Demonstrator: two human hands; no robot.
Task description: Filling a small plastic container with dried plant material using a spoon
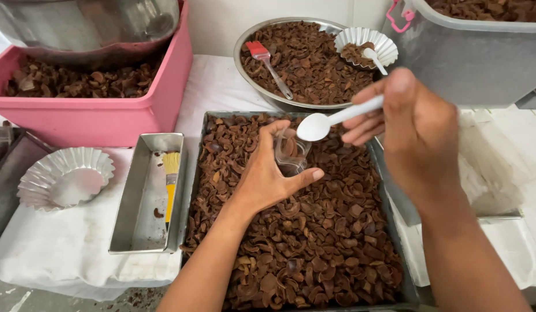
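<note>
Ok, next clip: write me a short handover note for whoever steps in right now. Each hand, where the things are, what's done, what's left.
Left hand: grips a small clear cup, held over the metal tray of brown shell pieces.
Right hand: holds a white plastic spoon, bowl empty, just above the cup.
Around: narrow metal pan with a yellow brush on the left; empty fluted foil cup; round metal bowl of shell pieces behind, with a red brush and a second fluted cup holding a spoon.
Done: cup and spoon are in hand.
Left: the cup looks almost empty; contents unclear.
</note>
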